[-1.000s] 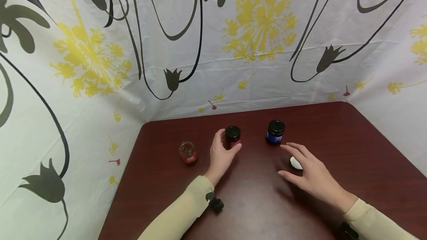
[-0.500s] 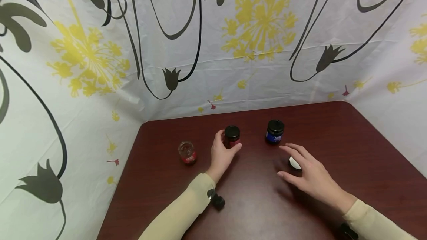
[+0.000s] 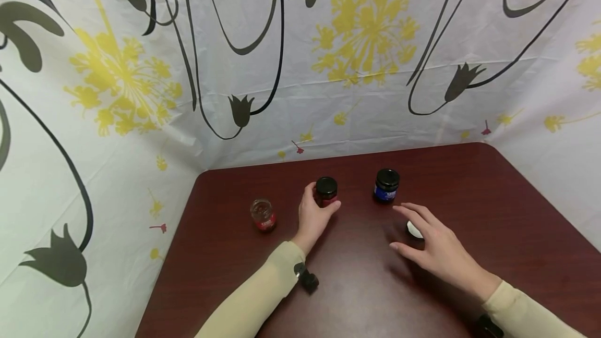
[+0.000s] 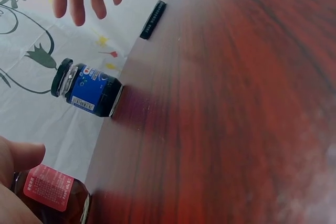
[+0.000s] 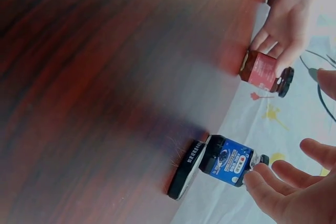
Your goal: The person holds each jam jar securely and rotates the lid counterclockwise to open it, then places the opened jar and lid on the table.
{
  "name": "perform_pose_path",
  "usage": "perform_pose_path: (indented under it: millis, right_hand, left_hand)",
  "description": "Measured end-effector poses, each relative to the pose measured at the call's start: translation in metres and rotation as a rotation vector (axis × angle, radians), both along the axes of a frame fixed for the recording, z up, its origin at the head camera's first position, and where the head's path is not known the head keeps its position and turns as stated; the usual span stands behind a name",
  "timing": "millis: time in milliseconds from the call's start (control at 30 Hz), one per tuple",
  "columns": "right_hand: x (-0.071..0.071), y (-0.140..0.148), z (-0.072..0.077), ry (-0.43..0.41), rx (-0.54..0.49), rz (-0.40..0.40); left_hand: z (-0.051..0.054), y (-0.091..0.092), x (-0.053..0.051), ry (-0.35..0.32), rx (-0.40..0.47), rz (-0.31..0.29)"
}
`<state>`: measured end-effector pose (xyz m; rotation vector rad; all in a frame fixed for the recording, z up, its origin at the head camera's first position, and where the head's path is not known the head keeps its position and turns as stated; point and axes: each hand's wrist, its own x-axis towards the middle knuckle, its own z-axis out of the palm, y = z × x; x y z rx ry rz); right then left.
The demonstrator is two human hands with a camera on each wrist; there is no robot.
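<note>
My left hand (image 3: pixel 313 219) is clamped on a red-labelled jar (image 5: pixel 261 70), thumb on the near side and fingers reaching round the far side. The jar stands upright toward the back of the dark red surface (image 3: pixel 352 291), with its black cap (image 3: pixel 326 185) on top. My right hand (image 3: pixel 439 246) is well apart from my left and holds nothing; its thumb and fingers are spread and slightly bent. It hovers over a loose lid (image 3: pixel 415 230), which it partly hides in the head view. That lid lies flat with its white inside facing up, and small lettering runs round its black rim.

Just beyond my right fingertips is a blue-labelled jar (image 3: pixel 386 192), upright and capped, well to the right of the jar I grip. On the other side, left of my left hand, stands an open glass jar (image 3: pixel 264 218), also with a red label. Pale yellow sleeves (image 3: pixel 260 291) cover both my arms, and a small black device (image 3: pixel 308 280) sits at my left wrist. Behind the surface hangs a white cloth (image 3: pixel 291 82) printed with grey tulips and yellow flowers.
</note>
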<state>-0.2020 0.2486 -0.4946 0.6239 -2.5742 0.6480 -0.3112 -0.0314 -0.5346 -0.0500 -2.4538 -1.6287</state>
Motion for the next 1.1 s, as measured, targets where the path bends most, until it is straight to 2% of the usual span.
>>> perform_pose_path:
  millis: [433,1100]
  right_hand:
    - [0.0003,-0.0005,-0.0024,-0.001,0.005,0.002]
    - [0.0004,-0.0022,-0.004,-0.015,-0.004,0.003]
  left_hand:
    - [-0.0053,0.0024,-0.0081,0.01,-0.002,0.023]
    - [-0.0031,-0.0011,-0.0091,0.01,-0.019,0.003]
